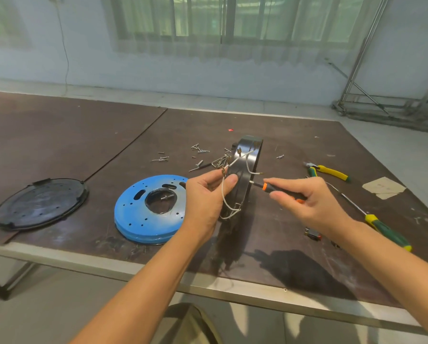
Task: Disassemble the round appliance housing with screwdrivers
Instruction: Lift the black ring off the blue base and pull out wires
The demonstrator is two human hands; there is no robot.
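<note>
Brown table (pixel 59 135): left grip (pixel 205 194) clamps upright housing (pixel 248 157); right grip (pixel 307 202) clamps screwdriver (pixel 267 186), tip against housing rim.

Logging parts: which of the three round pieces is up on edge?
The black ring housing, held upright by the left hand with the orange-handled screwdriver at its rim. The blue disc and the black cover lie flat on the table.

With our left hand (pixel 205 197) we hold the round black housing (pixel 247 155) upright on its edge on the table (pixel 59 135), the thumb pressing on its face near the white wires (pixel 224 192). Our right hand (pixel 304 204) grips the orange-black screwdriver (pixel 270 187), its tip touching the housing's rim. A blue disc (pixel 133 214) lies flat just beside the housing on the left, loose screws (pixel 200 148) lie behind, and pliers (pixel 329 171) lie at the right.
</note>
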